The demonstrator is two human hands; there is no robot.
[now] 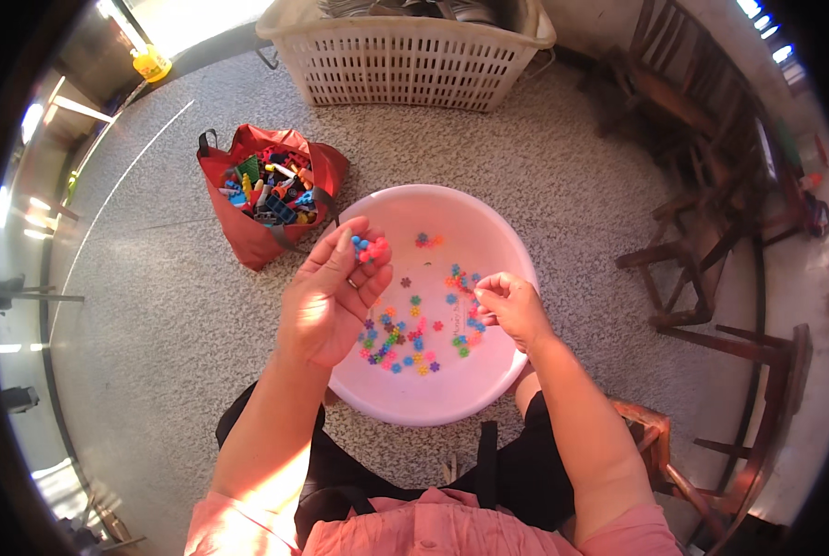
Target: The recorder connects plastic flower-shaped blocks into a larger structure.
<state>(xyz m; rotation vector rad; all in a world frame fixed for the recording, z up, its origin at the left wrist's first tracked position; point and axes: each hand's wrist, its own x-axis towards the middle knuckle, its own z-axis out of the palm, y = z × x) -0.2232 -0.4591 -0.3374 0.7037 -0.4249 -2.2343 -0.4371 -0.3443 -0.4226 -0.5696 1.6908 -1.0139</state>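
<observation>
A pink plastic basin stands on the floor between my legs. Small flower-shaped plastic pieces in many colours lie scattered over its bottom. Above the basin's left rim, my left hand is turned palm up, its fingers curled around a small cluster of blue and pinkish-red plastic pieces. My right hand hovers over the right side of the basin with thumb and fingertips pinched together. Whatever is between those fingertips, if anything, is too small to make out.
A red cloth bag full of mixed building bricks sits left of the basin, close behind my left hand. Farther back stands a white slatted plastic basket. Wooden chairs line the right side, one near my right elbow.
</observation>
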